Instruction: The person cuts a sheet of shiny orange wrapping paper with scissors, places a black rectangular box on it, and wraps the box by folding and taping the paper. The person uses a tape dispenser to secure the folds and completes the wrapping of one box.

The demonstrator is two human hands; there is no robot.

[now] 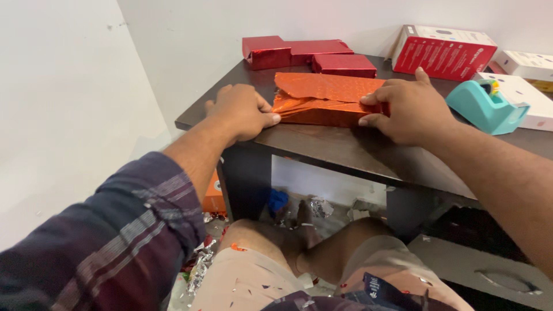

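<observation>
A flat box wrapped in shiny orange paper (325,98) lies on the dark wooden table (340,151) near its front edge. My left hand (241,110) rests on the table and presses the folded paper at the box's left end with its thumb. My right hand (406,109) lies over the box's right end, fingers curled on the paper fold there. Both hands touch the wrapping; neither lifts the box.
Behind the box sit red foil-wrapped boxes (299,53) against the wall. A red and white carton (443,52) and white boxes (527,92) stand at the right, with a teal tape dispenser (487,106) next to my right hand. Foil scraps litter the floor (314,208) below.
</observation>
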